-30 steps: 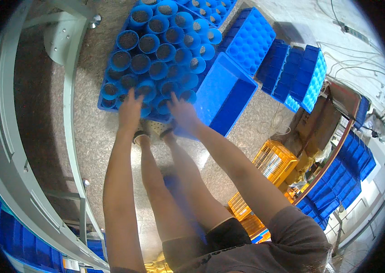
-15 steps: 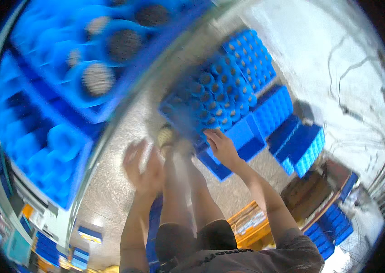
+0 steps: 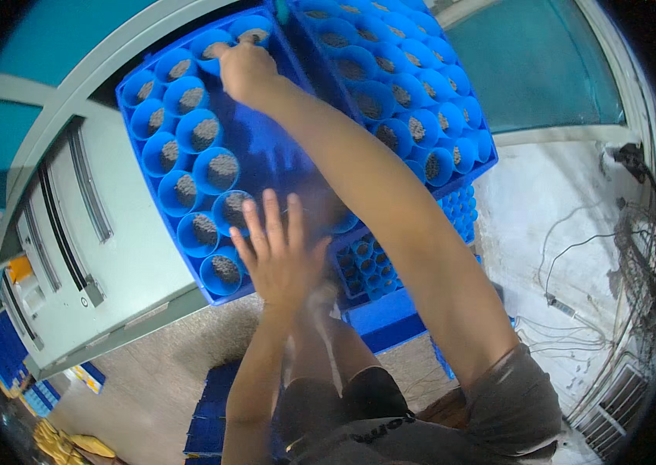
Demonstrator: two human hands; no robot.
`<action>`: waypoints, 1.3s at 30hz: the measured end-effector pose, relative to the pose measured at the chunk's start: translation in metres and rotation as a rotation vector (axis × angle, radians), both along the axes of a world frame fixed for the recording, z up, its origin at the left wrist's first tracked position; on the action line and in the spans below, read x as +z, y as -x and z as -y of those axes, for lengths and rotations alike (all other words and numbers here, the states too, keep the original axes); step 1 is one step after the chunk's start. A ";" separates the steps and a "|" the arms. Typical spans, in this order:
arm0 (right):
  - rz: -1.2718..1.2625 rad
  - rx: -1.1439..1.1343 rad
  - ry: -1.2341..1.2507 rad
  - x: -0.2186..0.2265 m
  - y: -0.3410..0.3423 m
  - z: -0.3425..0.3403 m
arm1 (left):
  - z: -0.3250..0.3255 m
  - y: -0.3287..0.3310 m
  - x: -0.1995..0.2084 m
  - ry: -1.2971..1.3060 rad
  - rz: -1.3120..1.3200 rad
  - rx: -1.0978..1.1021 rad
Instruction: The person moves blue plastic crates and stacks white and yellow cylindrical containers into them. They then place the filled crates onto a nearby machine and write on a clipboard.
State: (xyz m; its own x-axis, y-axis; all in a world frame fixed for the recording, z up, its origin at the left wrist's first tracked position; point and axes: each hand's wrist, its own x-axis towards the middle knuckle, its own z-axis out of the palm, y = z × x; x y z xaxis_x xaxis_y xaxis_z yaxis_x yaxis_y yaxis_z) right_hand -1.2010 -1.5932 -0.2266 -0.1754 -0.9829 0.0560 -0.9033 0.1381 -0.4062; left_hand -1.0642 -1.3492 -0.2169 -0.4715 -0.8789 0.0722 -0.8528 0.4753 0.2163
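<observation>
Blue rectangular plastic tray (image 3: 246,138), taken as landmark, beneath the person's two bare hands; along its left side stand two rows of round blue plastic cups (image 3: 216,170) filled with grey granular material, while bare blue floor shows along its middle; the right hand (image 3: 249,74) reaches across to the tray's far end, fingers bent, with thumb and fingertips at the mouths of two neighbouring filled cups (image 3: 252,31); whether it grips their rims cannot be told; the left hand (image 3: 277,267) is spread wide over the tray's near end, back upward, fingers nearly straight, with nothing visibly held; its fingertips overlap the nearest cup of the inner row, though contact cannot be judged; directly right of the tray stands a second blue plastic tray (image 3: 490,157) crowded with similar filled cups; left of the tray is a pale green-white metal cabinet (image 3: 115,267) with dark slotted rails; below the tray's near right corner lie further blue cups (image 3: 374,271) and a shallow blue plastic bin (image 3: 386,332); well right of the tray rises a stained white wall (image 3: 529,194) with loose dark cables (image 3: 626,267).
</observation>
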 end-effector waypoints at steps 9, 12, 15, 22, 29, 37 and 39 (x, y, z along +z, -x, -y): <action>-0.068 0.217 0.383 0.057 0.026 -0.066 | 0.004 -0.001 0.002 -0.002 -0.143 -0.010; 0.057 0.160 0.190 0.131 0.043 -0.179 | 0.003 0.000 0.000 0.073 -0.146 -0.010; 0.006 0.289 0.112 0.188 0.052 -0.291 | 0.001 0.001 -0.001 0.133 -0.134 -0.033; 0.159 0.153 -0.493 0.080 0.074 -0.452 | -0.001 0.004 -0.004 0.236 -0.055 -0.030; 0.079 -0.148 -0.336 -0.229 0.094 -0.501 | -0.001 0.001 -0.013 0.300 0.065 -0.045; 0.027 -0.438 -0.669 -0.374 0.086 -0.505 | 0.009 -0.005 -0.021 0.506 0.113 -0.186; -0.016 -0.427 -0.618 -0.372 0.089 -0.510 | 0.009 -0.005 -0.022 0.457 0.114 -0.157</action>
